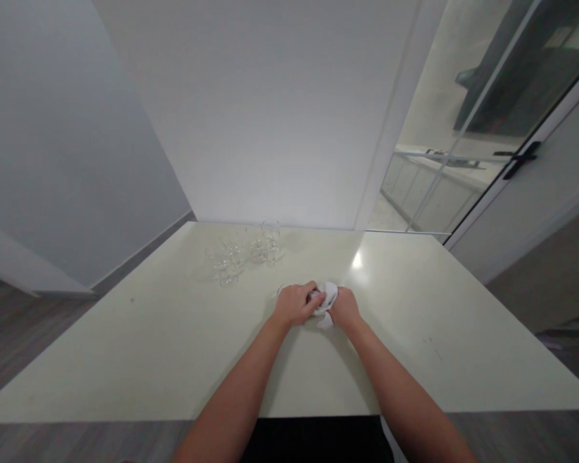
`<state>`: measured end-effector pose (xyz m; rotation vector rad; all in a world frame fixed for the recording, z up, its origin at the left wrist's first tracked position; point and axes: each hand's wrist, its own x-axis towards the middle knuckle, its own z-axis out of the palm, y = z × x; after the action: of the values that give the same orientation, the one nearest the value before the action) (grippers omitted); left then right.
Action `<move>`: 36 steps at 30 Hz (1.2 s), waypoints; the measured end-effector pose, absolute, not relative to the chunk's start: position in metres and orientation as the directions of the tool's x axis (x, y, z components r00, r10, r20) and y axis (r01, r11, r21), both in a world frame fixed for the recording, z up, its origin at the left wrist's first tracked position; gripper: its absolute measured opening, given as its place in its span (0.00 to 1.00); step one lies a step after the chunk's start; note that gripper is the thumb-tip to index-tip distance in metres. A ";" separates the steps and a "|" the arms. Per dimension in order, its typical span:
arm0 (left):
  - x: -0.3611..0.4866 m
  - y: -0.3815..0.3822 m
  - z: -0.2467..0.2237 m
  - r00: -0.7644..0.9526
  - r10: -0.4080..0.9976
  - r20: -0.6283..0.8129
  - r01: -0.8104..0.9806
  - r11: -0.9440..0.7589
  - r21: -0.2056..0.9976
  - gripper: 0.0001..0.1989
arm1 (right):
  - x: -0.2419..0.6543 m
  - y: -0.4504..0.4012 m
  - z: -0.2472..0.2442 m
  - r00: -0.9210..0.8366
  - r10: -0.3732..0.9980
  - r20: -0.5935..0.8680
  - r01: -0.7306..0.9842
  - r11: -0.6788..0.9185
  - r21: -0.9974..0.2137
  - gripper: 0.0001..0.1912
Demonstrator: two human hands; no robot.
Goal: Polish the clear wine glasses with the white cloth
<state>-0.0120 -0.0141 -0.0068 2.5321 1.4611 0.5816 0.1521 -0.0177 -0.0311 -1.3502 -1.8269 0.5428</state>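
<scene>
Over the middle of the table, my left hand (294, 304) is closed round a clear drinking glass (279, 290); only a thin part of its edge shows past the fingers. My right hand (346, 308) is a fist, gripping a white cloth (329, 295). The cloth is bunched between both hands at the glass, and a loose corner hangs below. Most of the held glass is hidden by fingers and cloth.
Several clear glasses (229, 260) stand grouped at the back left of the pale glossy table (164, 347). A white wall panel (280, 128) rises behind the table. At the right are a glazed door and its black handle (522, 159).
</scene>
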 end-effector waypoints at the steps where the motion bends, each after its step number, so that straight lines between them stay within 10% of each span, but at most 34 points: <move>1: -0.012 -0.014 -0.007 0.442 0.856 0.269 0.790 -0.514 0.334 0.24 | 0.153 -0.018 -0.031 -0.115 0.933 0.341 0.595 0.339 -0.729 0.05; 7: -0.010 -0.015 -0.007 0.415 0.720 0.556 0.735 -0.625 0.262 0.29 | 0.144 -0.012 -0.038 -0.074 0.949 0.306 0.115 0.313 -0.943 0.12; 14: -0.010 -0.016 -0.012 0.437 0.806 0.400 0.727 -0.578 0.371 0.21 | 0.149 -0.021 -0.026 -0.195 0.921 0.339 0.802 0.348 -0.485 0.11; 21: -0.007 -0.013 -0.018 0.412 0.866 0.284 0.750 -0.499 0.435 0.22 | 0.151 -0.025 -0.017 -0.347 0.848 0.401 0.851 0.464 -0.247 0.12; 31: -0.009 -0.012 -0.018 0.432 0.852 0.296 0.709 -0.523 0.473 0.21 | 0.151 -0.020 -0.015 -0.257 0.944 0.206 0.905 0.310 -0.292 0.14; 36: -0.008 -0.018 -0.009 0.447 0.793 0.414 0.561 -0.609 0.561 0.32 | 0.157 -0.014 -0.023 -0.157 0.960 0.234 0.777 0.266 -0.570 0.09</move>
<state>-0.0076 -0.0178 -0.0094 2.3605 1.1523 0.9452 0.1569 -0.0138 -0.0226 -1.5630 -1.9897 0.4307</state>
